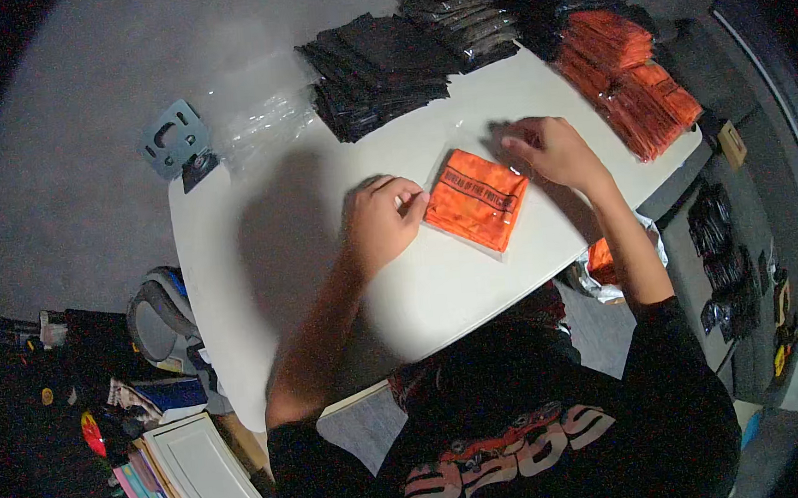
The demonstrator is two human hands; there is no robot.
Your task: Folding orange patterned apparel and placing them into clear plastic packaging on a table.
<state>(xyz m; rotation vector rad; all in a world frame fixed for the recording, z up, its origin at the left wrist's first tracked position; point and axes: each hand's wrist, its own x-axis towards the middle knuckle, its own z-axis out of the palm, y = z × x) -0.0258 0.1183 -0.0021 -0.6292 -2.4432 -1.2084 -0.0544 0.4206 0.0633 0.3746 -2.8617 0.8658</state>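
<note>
A folded orange cloth item [482,191] with dark printed lettering lies in a clear plastic sleeve on the white table [431,309]. My left hand [386,218] is at the sleeve's left edge, fingers curled and thumb tip close to it; whether it pinches the plastic cannot be told. My right hand [552,151] is raised near the upper right of the sleeve, with its fingers bent and partly in shadow, and nothing can be seen in it.
Stacks of folded black items [382,63] and bagged orange items [627,84] line the table's far side. Clear plastic sleeves [269,126] lie at the far left, near a grey metal bracket [176,139]. An open bag with orange contents [605,262] sits below the right edge.
</note>
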